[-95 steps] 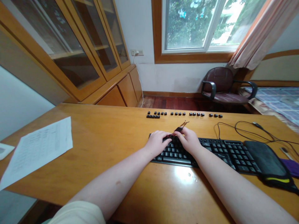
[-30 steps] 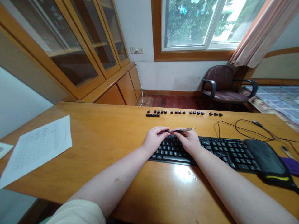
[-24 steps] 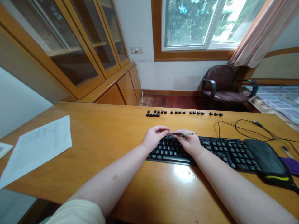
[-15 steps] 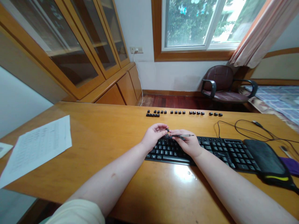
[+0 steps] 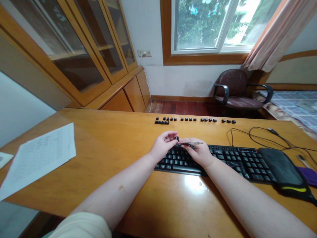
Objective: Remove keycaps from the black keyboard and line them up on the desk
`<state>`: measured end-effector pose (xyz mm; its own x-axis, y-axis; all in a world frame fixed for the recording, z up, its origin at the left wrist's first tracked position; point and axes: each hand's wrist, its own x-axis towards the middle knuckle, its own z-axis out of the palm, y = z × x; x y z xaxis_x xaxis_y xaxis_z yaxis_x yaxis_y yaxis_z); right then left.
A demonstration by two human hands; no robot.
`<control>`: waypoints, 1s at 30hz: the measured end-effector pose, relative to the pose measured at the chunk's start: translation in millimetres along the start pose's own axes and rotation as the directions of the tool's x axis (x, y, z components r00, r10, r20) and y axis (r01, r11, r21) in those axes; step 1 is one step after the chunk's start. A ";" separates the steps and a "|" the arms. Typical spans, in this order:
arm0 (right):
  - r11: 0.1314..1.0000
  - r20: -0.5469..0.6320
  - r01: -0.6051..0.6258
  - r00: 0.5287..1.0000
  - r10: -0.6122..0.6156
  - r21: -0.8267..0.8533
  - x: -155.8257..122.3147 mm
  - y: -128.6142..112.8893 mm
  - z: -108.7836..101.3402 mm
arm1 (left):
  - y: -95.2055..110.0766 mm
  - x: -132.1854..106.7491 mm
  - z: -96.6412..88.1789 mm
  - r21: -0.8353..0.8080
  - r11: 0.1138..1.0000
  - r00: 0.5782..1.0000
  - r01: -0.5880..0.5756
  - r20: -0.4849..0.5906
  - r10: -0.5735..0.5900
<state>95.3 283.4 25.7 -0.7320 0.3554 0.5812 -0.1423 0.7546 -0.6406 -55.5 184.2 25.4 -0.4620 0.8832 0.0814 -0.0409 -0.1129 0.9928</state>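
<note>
Over the upper left part of a black keyboard (image 5: 183, 168), my left hand (image 5: 163, 144) pinches a small black keycap (image 5: 176, 138) between thumb and fingers. My right hand (image 5: 199, 153) is closed around a thin grey pen-like tool (image 5: 196, 143), which points to the right at its far end; its other end is hidden by the fingers. The two hands nearly meet at the keycap. Loose black keycaps (image 5: 162, 122) lie in rows along the desk's far edge, several in the front row and several behind.
A cable (image 5: 257, 137) loops across the desk's right side. A black pouch (image 5: 282, 168) with a yellow stripe overlaps the keyboard's right end, with a purple item (image 5: 307, 176) beside it. A printed sheet (image 5: 42, 155) lies on the left. Beyond the desk stands a chair (image 5: 234, 89).
The keycap in my left hand has turned and shows more of itself. The pen-like tool has shifted slightly left with my right hand's fingers. The rows of keycaps are unchanged.
</note>
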 end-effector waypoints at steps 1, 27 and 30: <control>1.000 0.004 0.002 1.000 -0.001 -0.008 0.1 0.0 -0.1 | -0.1 -0.2 0.3 0.016 1.000 1.000 0.000 0.007 0.000; 0.999 -0.100 -0.040 0.994 0.036 -0.037 0.1 -1.9 -1.0 | -2.8 114.4 -29.5 0.850 0.423 0.921 -0.314 0.164 0.354; 0.998 -0.095 -0.035 0.995 0.030 -0.054 0.5 -1.5 -1.2 | -10.4 114.7 -32.1 0.874 0.402 0.946 -0.272 0.166 0.278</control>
<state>96.0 283.1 27.6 -0.6696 0.4283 0.6068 -0.0805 0.7703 -0.6326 -136.5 272.1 21.6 -0.3009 0.8799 0.3676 0.8839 0.1127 0.4538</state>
